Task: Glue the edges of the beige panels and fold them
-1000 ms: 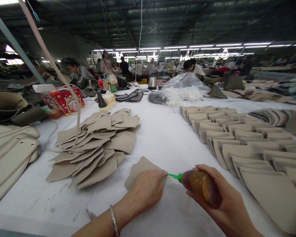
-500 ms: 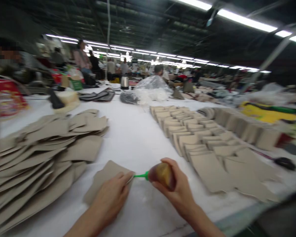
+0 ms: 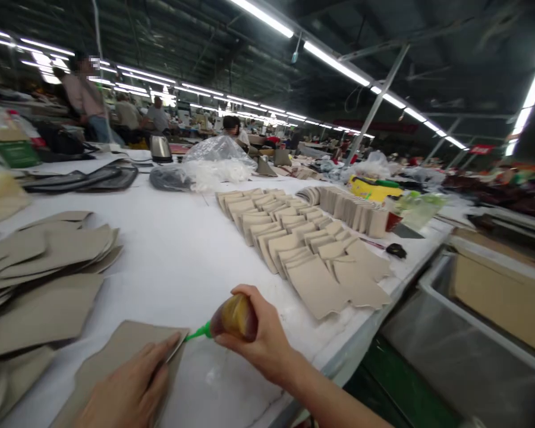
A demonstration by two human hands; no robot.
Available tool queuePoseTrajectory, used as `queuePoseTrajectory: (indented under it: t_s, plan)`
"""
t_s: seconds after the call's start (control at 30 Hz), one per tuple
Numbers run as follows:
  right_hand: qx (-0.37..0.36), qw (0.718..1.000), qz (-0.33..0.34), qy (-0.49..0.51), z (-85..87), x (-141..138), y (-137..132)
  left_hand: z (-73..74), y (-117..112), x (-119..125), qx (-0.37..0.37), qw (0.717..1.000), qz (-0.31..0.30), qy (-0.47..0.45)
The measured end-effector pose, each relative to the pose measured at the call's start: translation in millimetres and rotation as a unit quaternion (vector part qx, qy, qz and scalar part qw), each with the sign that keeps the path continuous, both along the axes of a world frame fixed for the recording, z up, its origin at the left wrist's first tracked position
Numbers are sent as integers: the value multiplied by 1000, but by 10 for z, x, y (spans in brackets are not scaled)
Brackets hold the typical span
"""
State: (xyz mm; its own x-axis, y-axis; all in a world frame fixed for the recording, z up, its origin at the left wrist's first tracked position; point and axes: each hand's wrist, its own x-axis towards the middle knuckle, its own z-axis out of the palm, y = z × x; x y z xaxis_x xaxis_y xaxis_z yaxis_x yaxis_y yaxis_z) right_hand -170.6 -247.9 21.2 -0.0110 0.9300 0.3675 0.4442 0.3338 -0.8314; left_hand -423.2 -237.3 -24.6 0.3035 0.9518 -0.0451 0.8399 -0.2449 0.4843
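My right hand (image 3: 267,339) is wrapped round a squeeze bottle (image 3: 235,318) of amber-brown liquid, tilted with its thin green nozzle (image 3: 199,331) pointing left. The nozzle tip meets the right edge of a flat grey-beige panel (image 3: 129,345), close to my left fingertips. My left hand (image 3: 129,383) grips that panel along its right edge, where a narrow strip stands up beside the fingers. The panel lies on the white tabletop (image 3: 173,249); my hand covers its lower part.
Loose beige panels (image 3: 49,285) are heaped at left. Overlapping rows of beige pieces (image 3: 285,238) lie right of centre, with a dark object (image 3: 396,250) beyond. A translucent bin (image 3: 423,333) stands off the table's right edge. Clear plastic (image 3: 223,157) and a kettle (image 3: 160,148) are behind.
The view has swung right, bringing the bin and table edge into sight. Both hands sit further left in the picture, still with the panel and bottle, nozzle still at the panel's edge.
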Motion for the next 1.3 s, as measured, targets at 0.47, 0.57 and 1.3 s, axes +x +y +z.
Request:
queuePoseTrajectory:
  t_s: [0.47, 0.57, 1.3]
  plan:
    - [37, 996, 10, -79, -104, 85, 51, 477, -120, 186, -53, 998, 14, -20]
    - [20, 995, 24, -91, -115, 118, 9, 476, -118, 190, -50, 999, 9, -18]
    - [36, 996, -12, -79, -131, 139, 47, 480, -108, 190, -49, 998, 4, -26]
